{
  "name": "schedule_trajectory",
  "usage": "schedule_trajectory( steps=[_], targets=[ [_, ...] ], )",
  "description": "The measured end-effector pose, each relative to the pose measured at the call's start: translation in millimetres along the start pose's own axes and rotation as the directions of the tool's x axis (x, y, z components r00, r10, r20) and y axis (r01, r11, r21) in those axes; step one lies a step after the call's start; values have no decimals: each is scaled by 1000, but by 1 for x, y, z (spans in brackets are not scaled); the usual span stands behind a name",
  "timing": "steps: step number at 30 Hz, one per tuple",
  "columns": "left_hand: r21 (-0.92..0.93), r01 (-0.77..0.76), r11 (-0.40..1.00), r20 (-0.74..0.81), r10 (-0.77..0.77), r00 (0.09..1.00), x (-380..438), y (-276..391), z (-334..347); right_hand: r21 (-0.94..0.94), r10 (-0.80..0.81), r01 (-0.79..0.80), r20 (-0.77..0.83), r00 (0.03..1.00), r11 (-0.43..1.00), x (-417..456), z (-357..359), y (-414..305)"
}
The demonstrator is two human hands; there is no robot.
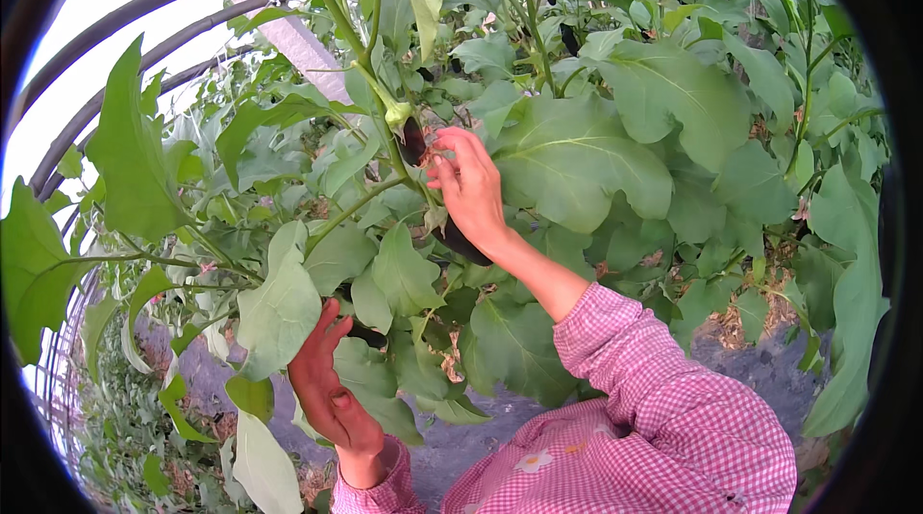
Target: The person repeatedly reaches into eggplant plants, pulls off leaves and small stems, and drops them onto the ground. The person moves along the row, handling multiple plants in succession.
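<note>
A small dark eggplant (412,142) with a pale green cap hangs from a thick eggplant stem (351,34) near the upper middle. At its lower tip are the fingertips of my right hand (472,186), bent around a dry, brown, withered flower (430,152). A larger dark eggplant (461,241) hangs just below, partly behind my right wrist. Lower left, my left hand (328,384) is raised with its fingers together and thumb apart, against the edge of a broad leaf (281,305). Another dark fruit (368,335) shows among leaves right of my left hand.
Dense eggplant plants with large leaves (584,160) stand ahead and to the right. Dark curved greenhouse hoops (94,31) and a whitish slanted post (288,34) rise at the upper left. Dark ground sheeting (476,435) lies below.
</note>
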State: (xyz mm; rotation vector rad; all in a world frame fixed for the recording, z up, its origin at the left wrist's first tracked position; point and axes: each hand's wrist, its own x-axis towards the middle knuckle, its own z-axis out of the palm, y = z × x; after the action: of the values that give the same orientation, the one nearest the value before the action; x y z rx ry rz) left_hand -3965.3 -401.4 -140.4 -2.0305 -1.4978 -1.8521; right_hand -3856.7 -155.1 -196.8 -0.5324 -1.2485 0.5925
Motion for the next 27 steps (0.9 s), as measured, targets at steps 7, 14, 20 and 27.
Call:
schedule_trajectory(
  steps=[7, 14, 20, 27],
  targets=[
    [53, 108, 993, -52, -105, 993, -41, 0, 16, 47, -183, 177, 230, 956, 983, -17, -31, 6],
    [46, 192, 980, -99, -187, 977, -95, -12, 47, 94, 71, -105, 310, 948, 990, -50, -59, -4],
    [44, 324, 945, -120, -317, 941, -127, -2, 53, 12, 178, -210, 486, 856, 978, -106, -75, -13],
    [158, 355, 922, -138, -335, 932, -153, 2, 38, -66, 226, -250, 684, 693, 966, -143, -69, -26]
  ],
)
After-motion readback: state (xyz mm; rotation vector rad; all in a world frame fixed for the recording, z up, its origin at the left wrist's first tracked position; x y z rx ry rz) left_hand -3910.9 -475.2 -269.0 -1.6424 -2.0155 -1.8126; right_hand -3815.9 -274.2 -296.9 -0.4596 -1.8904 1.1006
